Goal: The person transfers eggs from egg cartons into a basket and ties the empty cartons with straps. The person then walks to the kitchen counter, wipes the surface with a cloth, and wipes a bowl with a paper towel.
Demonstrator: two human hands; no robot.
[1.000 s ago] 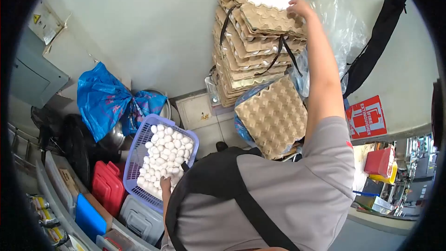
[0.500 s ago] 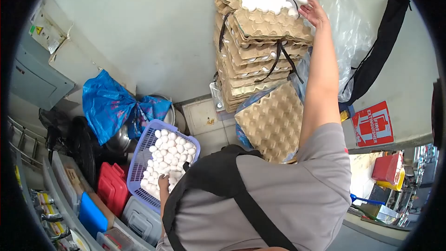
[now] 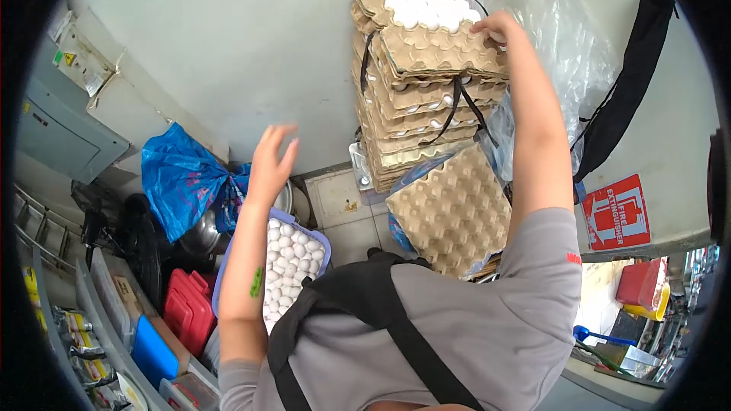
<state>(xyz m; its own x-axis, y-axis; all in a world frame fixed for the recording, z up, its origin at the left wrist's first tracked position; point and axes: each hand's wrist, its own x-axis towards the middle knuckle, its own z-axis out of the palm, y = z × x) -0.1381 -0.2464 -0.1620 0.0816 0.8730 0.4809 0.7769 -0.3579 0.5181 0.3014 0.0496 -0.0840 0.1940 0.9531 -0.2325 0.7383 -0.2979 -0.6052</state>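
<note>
While left hand (image 3: 272,164) hangs near one basket (image 3: 327,250), grip apart, right hand (image 3: 496,27) at one tray stack (image 3: 415,99), grip unclear.

I'm in what looks like the storage corner of a food business, though whether restaurant, bakery or shop I can't tell. The eggs (image 3: 426,6) come in bulk, more than a home would keep: a tall stack of trays (image 3: 391,99) against the wall (image 3: 228,46), and a basket (image 3: 328,250) of loose ones. A red fire extinguisher sign (image 3: 617,211) and a yellow warning label (image 3: 69,58) near a grey cabinet (image 3: 65,133) say workplace. The floor (image 3: 346,232) is tiled. To my left, a metal pot (image 3: 204,236), a red tub (image 3: 187,310) and packets (image 3: 80,341) crowd together.
</note>
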